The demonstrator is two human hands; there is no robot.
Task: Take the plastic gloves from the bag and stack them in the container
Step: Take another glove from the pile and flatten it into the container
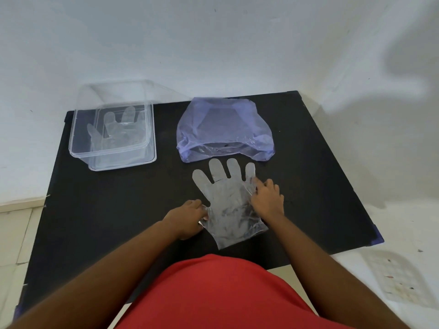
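Note:
A clear plastic glove (225, 198) lies flat on the black table, fingers pointing away from me. My left hand (187, 216) pinches its left edge near the cuff. My right hand (267, 198) presses and grips its right edge by the little finger. Behind the glove sits the crumpled bluish plastic bag (225, 129), its mouth facing me. At the back left stands the clear container (78, 148), holding gloves (114, 131) laid flat inside.
The black table (118, 210) ends close to my body and at a near right corner. White walls rise behind it. A clear lid (114, 91) leans behind the container against the wall.

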